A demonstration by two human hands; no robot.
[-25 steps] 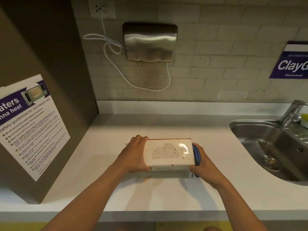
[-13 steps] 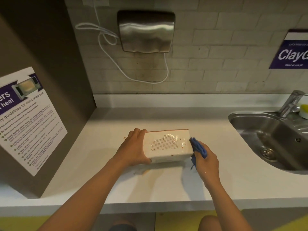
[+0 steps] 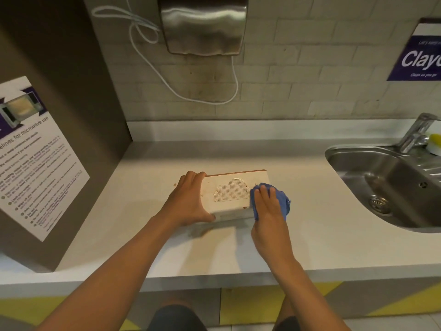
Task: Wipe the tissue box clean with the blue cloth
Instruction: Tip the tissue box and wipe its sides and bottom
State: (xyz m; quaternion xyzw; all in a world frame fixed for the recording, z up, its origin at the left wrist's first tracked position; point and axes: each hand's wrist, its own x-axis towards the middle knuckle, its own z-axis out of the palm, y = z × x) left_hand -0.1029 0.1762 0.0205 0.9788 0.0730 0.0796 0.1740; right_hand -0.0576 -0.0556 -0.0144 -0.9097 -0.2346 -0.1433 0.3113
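On the countertop (image 3: 322,235), your left hand (image 3: 188,204) grips the tissue box (image 3: 229,197); your right hand (image 3: 268,206) presses the blue cloth (image 3: 282,201) there. Its contents seem hidden.

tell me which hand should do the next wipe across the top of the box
Right. The right hand already presses the blue cloth on the tissue box at its right end; the left hand grips the other end, steadying it.

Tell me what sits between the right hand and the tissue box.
The blue cloth, pressed under the right hand against the tissue box, in the head view.
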